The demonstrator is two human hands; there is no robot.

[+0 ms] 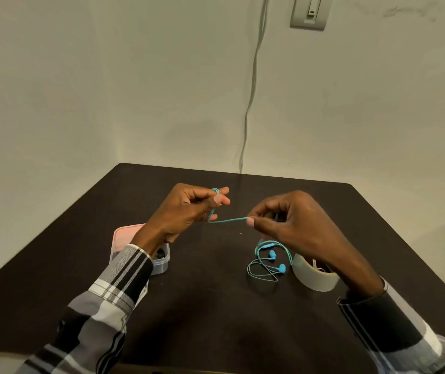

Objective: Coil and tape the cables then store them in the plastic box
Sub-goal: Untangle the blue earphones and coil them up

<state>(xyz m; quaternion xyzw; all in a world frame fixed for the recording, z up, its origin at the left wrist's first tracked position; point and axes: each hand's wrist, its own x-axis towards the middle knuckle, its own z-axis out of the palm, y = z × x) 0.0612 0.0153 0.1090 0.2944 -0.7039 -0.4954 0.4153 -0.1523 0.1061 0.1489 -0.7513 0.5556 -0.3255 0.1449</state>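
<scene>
Both hands, left (189, 209) and right (283, 220), pinch the teal cable (228, 220) stretched sideways between them.

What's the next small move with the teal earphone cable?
Probably loop the strand the right hand pinches around the left hand's fingers again: only a few turns of the teal cable sit there, and the earbuds still lie loose on the table.
</scene>
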